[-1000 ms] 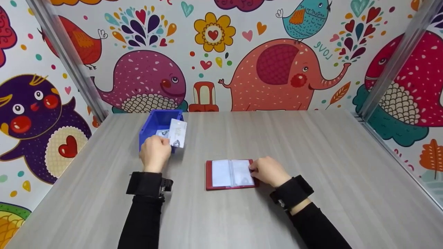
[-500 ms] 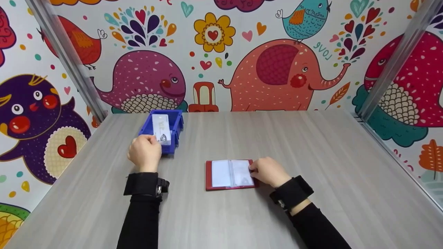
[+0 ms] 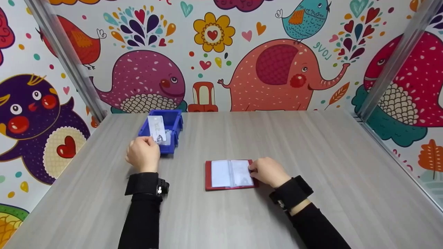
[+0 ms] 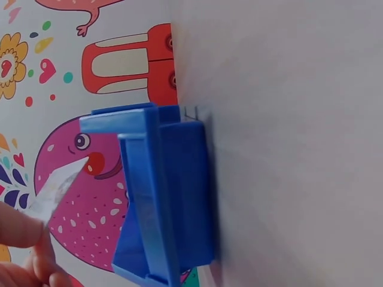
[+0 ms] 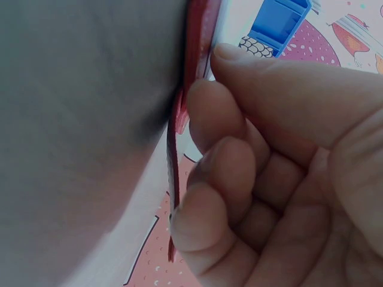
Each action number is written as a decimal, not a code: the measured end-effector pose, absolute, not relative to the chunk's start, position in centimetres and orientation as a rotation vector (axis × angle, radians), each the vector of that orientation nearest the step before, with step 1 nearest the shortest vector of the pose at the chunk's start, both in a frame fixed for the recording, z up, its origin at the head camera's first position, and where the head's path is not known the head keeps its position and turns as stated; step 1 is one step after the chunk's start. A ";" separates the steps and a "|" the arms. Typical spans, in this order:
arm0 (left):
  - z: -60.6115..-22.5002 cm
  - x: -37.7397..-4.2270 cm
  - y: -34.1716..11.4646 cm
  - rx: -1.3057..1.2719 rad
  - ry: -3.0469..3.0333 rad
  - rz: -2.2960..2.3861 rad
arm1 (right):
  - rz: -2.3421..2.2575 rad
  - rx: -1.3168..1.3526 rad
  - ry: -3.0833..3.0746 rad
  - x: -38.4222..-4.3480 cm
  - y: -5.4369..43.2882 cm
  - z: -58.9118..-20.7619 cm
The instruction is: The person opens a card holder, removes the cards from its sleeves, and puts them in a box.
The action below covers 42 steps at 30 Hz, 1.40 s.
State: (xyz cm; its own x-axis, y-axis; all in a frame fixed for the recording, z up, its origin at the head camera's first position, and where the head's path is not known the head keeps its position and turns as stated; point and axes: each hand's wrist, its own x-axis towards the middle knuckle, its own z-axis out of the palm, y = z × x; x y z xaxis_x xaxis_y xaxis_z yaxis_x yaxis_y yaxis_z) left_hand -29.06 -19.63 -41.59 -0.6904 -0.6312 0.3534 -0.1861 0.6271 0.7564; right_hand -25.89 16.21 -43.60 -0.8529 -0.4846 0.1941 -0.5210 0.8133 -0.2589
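A white card (image 3: pixel 157 128) with "VIP" lettering is pinched between the thumb and fingers of my left hand (image 3: pixel 142 154). It is held tilted over the near left part of the blue bin (image 3: pixel 177 136); in the left wrist view the card (image 4: pixel 60 186) stands apart from the bin's wall. Another card (image 3: pixel 168 137) shows inside the bin. At mid-table a red card holder (image 3: pixel 208 176) lies spread out, its clear sleeves (image 3: pixel 220 173) facing up. My right hand (image 3: pixel 270 171) grips its right edge, thumb on top and other fingers curled at the side in the right wrist view.
The light wood-grain table (image 3: pixel 221 221) runs back to a cartoon-printed wall (image 3: pixel 214 69). Printed panels with metal posts (image 3: pixel 394 62) bound both sides. The bin stands at the back left, near the rear wall.
My left hand has moved left with the card, which has shifted from the bin's right side to over its left part. My right hand and the card holder stay put.
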 end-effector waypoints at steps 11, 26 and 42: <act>-42.4 -29.6 -19.2 0.610 -2.309 -0.911 | 0.448 0.797 -2.876 -25.8 16.2 -43.6; -42.2 -29.4 -19.3 0.603 -2.365 -0.897 | 0.456 0.814 -2.870 -25.8 16.3 -43.6; -41.3 -28.5 -18.1 0.478 -2.395 -0.908 | 0.450 0.833 -2.851 -25.8 16.4 -43.5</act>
State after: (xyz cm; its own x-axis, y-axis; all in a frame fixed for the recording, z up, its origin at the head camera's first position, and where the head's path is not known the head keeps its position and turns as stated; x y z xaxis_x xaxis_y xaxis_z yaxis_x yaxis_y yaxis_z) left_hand -28.46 -18.08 -41.25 -0.7972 -0.4917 0.3503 -0.1361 0.7116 0.6893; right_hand -25.76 16.35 -43.50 -0.8375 -0.5032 0.2130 -0.5443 0.8024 -0.2447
